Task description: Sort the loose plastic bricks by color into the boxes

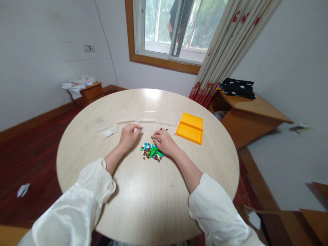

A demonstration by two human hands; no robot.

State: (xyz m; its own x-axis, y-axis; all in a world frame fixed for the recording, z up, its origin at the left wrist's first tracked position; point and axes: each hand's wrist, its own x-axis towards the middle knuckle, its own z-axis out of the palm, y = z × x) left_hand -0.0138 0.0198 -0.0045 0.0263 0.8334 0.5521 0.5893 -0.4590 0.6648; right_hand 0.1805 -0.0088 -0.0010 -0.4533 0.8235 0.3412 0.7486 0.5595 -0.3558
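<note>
My left hand (130, 136) is in a pinch at the front of the clear plastic boxes, with a small blue brick (142, 128) at its fingertips. Close by, my right hand (165, 141) rests over the upper right edge of a pile of small toy bricks (153, 151). Its thumb and fingers come together on a small green brick, mostly hidden. Green, blue, brown, cream and a few yellow pieces make up the pile. Behind the hands stand a left clear box (125, 122), a middle clear box (147, 123) and a right clear box (167, 129), the last with brown pieces near its edge.
An open yellow case (190, 129) lies on the round table (143, 205), right of the clear boxes. White and clear bits of packaging (107, 134) are at the left. A wooden cabinet (256, 112) with dark cloth stands past the table's right edge.
</note>
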